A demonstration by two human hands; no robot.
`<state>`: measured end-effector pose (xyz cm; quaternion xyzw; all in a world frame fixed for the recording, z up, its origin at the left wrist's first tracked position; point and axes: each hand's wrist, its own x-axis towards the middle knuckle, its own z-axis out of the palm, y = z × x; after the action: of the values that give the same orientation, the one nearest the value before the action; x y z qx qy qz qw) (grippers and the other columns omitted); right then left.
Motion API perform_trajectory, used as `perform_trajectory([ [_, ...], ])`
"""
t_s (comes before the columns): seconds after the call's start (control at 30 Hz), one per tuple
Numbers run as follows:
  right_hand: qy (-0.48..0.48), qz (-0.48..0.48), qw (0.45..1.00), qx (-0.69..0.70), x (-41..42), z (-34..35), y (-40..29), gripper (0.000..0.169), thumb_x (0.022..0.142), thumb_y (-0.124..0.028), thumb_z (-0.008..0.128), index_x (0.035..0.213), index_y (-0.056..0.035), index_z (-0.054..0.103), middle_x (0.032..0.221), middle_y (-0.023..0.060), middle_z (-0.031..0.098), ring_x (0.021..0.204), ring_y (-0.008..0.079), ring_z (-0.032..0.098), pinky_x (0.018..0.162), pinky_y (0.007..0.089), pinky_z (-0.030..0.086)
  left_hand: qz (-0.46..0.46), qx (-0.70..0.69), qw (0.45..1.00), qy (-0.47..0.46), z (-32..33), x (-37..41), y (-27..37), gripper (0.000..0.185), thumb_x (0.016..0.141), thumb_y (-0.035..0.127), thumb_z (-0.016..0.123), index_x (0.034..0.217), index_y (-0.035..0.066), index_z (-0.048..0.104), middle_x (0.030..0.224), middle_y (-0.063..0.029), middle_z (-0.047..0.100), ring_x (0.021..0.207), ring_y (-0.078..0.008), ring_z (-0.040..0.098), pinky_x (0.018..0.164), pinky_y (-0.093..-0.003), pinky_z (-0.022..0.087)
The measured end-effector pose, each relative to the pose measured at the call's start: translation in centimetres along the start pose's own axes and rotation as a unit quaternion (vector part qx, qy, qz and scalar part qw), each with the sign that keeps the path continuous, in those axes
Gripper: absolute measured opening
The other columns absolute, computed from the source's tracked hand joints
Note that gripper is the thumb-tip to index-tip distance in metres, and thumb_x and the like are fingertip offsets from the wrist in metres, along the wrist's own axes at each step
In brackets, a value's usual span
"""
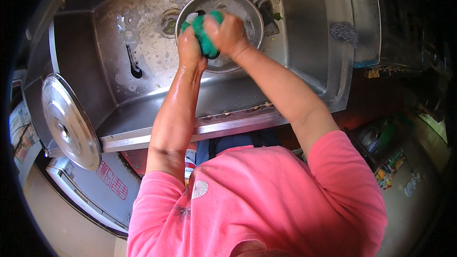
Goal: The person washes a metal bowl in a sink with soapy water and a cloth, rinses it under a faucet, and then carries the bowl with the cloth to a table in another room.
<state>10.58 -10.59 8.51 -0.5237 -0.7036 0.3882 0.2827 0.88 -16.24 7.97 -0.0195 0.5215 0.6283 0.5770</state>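
Note:
Both wet hands are over a round stainless steel basin (263, 30) standing in a metal sink. A bunched green scrubbing cloth (205, 41) is gripped between them. My left hand (189, 44) is closed around its left side; my right hand (228, 30), blurred, presses on its upper right. Dark parts of something (214, 56) show under the cloth, and a small white piece pokes out near the left fingertips. What these belong to is hidden. Cloudy, sudsy water (250, 18) lies in the basin.
Left of the basin are the sink drain (170, 23) and a dark spoon (135, 70) on the wet sink floor (142, 39). A round metal lid (66, 121) leans at the sink's left corner. A steel wool scourer (343, 33) rests on the right ledge. Dark scraps (266, 9) lie behind the basin.

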Motion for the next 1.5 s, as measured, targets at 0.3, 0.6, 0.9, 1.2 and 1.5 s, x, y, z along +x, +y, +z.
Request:
perform_trajectory([
  [0.3,-0.096,0.058,0.947,-0.302,-0.8,-3.5,4.1,0.046,0.084,-0.04,0.057,0.118,-0.0087,0.053,0.134,0.0152,0.04,0.12,0.0341,0.042,0.087,0.0484,0.041,0.268,0.465,0.842,0.055,-2.0,1.9,-1.2,0.079,0.07,0.029,0.071,0.129,-0.008,0.036,0.125,-0.0274,0.044,0.118,-0.0373,0.043,0.099,-0.0383,0.034],
  [0.6,-0.226,-0.052,0.902,-0.365,2.3,2.9,5.4,0.041,0.078,-0.017,0.058,0.116,-0.0032,0.052,0.124,0.0165,0.046,0.12,0.0277,0.04,0.1,0.0435,0.03,0.303,0.518,0.797,0.072,-0.9,2.0,-0.3,0.06,0.074,0.019,0.066,0.125,-0.003,0.043,0.12,-0.0225,0.047,0.111,-0.0342,0.046,0.095,-0.0386,0.038],
  [0.9,-0.445,-0.148,0.738,-0.485,-1.5,4.8,7.2,0.026,0.079,-0.02,0.054,0.101,-0.013,0.067,0.106,0.0112,0.063,0.105,0.0245,0.055,0.1,0.0438,0.028,0.246,0.411,0.873,0.097,-1.5,2.7,0.2,0.051,0.078,0.02,0.064,0.121,-0.002,0.049,0.113,-0.02,0.055,0.096,-0.0261,0.058,0.084,-0.034,0.046],
  [1.2,-0.345,0.221,0.88,0.24,0.5,-3.3,1.6,0.037,0.07,-0.016,0.064,0.104,-0.0031,0.058,0.093,0.0071,0.061,0.089,0.0179,0.057,0.078,0.0342,0.048,0.212,0.271,0.939,0.027,-3.1,-4.8,8.9,0.042,0.086,0.021,0.06,0.118,-0.005,0.052,0.112,-0.0145,0.059,0.098,-0.0188,0.059,0.086,-0.0279,0.043],
  [1.5,-0.284,0.218,0.929,0.098,0.9,-1.2,2.1,0.051,0.063,-0.007,0.069,0.11,0.0,0.054,0.102,0.0131,0.06,0.094,0.0242,0.058,0.083,0.0307,0.045,0.265,0.55,0.782,0.125,-12.5,-14.0,9.5,0.031,0.082,0.011,0.06,0.111,0.001,0.058,0.102,-0.0157,0.063,0.091,-0.0245,0.063,0.079,-0.032,0.047],
])
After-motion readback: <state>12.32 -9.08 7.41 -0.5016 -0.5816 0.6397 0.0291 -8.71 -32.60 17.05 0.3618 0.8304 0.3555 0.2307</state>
